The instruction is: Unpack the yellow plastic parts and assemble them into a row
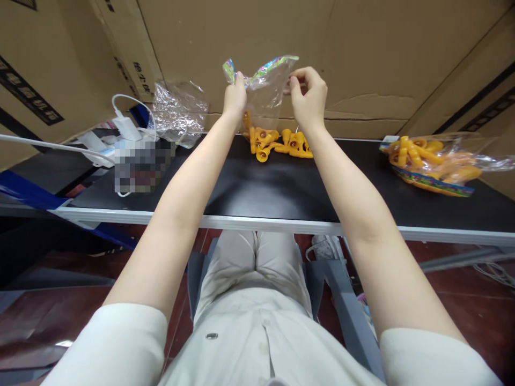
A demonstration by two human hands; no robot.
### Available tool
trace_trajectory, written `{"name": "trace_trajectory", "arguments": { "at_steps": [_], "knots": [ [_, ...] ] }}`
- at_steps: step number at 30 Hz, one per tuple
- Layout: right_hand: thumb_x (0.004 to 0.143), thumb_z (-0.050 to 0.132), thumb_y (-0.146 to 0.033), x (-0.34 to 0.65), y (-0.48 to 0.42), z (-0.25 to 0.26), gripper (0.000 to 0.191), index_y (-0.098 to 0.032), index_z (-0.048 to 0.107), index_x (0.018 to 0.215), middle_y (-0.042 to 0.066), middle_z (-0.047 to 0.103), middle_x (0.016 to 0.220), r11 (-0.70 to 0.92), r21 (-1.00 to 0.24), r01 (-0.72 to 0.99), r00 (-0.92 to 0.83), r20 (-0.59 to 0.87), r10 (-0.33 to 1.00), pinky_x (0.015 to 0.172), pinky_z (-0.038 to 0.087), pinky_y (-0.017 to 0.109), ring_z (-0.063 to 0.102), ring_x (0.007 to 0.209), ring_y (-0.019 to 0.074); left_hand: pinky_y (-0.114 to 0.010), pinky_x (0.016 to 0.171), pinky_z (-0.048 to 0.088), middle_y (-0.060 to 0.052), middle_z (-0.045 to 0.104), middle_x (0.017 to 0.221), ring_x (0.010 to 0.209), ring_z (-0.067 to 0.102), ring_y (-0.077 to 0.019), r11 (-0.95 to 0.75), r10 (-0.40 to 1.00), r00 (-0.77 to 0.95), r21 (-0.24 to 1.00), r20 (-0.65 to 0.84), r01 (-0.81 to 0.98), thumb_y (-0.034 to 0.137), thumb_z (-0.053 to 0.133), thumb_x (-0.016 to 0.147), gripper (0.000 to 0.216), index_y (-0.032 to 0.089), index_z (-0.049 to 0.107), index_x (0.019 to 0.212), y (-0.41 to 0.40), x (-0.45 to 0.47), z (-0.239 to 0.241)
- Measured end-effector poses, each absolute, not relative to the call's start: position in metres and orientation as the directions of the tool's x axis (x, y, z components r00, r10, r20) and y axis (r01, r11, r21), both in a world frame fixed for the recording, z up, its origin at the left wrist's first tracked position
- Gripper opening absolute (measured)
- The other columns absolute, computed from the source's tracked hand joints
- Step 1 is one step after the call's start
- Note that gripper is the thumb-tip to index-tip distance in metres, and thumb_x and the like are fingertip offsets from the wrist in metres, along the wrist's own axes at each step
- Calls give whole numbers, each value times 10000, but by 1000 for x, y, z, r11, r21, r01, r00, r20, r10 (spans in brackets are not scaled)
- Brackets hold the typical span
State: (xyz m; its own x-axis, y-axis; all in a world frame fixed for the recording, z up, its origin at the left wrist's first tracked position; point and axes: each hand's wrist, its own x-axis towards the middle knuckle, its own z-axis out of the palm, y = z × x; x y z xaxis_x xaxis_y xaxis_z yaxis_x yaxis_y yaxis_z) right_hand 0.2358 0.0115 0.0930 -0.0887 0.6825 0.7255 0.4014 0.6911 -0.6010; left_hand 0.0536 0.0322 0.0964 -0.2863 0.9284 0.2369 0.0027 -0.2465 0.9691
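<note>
My left hand [236, 97] is closed around the upper left edge of a clear plastic bag [265, 99] with a colourful printed top strip. The bag hangs upright above the back of the table, its mouth partly spread. At the bag's right edge, my right hand [310, 97] has its fingers curled in a pinch; whether the film is between them is hard to see. Several orange-yellow plastic pieces [263, 155] with round cup-like ends lie in a pile below the hands. Some orange pieces show behind or inside the bag's lower left, close to my left wrist.
Right on the black table [273, 193] lies a filled bag of orange pieces [434, 166]. Crumpled clear plastic [179, 110], a white charger [126, 128] with cables and a blurred-out item [142, 166] are at left. A cardboard wall [362, 59] stands behind.
</note>
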Motion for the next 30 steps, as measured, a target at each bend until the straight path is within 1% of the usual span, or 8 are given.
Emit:
{"name": "trace_trajectory", "arguments": {
  "at_steps": [3,6,9,15,20,23,26,30],
  "knots": [
    [1053,560,-313,238,-2,81,109,-270,582,955,41,704,1055,707,-600,374,69,779,624,969,560,288,697,966,158,-369,931,589,-63,744,1235,1310,622,-273,-321,909,-314,941,275,-105,522,259,1121,489,264,667,1202,28,51,88],
    [1039,535,-609,243,1,60,382,-252,630,940,47,719,1041,637,-700,323,108,696,710,957,593,353,722,1037,209,-319,927,589,-37,678,1366,1448,546,-238,-420,892,-290,873,347,-248,525,226,1133,494,299,582,1391,25,45,76],
    [993,452,-784,246,4,44,603,-218,646,919,69,721,937,491,-849,194,119,517,847,891,609,387,737,1007,234,-267,921,579,-40,627,1436,1473,535,-227,-443,894,-228,841,387,-311,540,272,1133,463,330,542,1445,19,45,64],
    [943,408,-879,248,-15,42,710,-213,645,1014,81,738,998,148,-981,-122,-92,159,983,833,620,407,735,960,241,-316,923,589,-62,686,1173,1191,727,-226,-197,968,89,934,233,-297,433,342,1142,424,207,624,1364,-8,55,42],
    [1035,448,-697,256,-11,36,505,-211,578,984,71,714,998,130,-962,-240,-8,135,991,873,611,380,724,980,210,-356,900,627,-51,735,1112,1086,770,-259,-100,938,316,984,142,-146,330,608,1017,275,205,722,1234,-24,47,31],
    [1030,552,-459,262,1,27,265,-209,555,942,62,713,1001,140,-953,-267,89,120,989,867,620,366,722,945,190,-422,915,626,-83,743,1105,1133,753,-282,-120,951,274,987,145,-108,444,618,1016,336,186,717,1208,-25,41,32],
    [951,621,-323,264,9,20,126,-210,566,952,54,721,1033,150,-947,-283,147,111,983,840,634,376,724,914,188,-431,925,604,-92,722,1079,1164,744,-272,-107,969,211,987,130,-116,591,442,1075,505,171,690,1204,-20,35,34],
    [911,583,-215,262,11,19,65,-205,568,973,41,726,978,178,-940,-289,232,112,966,784,639,373,720,841,177,-338,848,624,-54,730,916,923,782,-205,-61,995,74,997,64,-46,409,612,1028,267,154,684,1060,-17,29,33]
  ]
}}
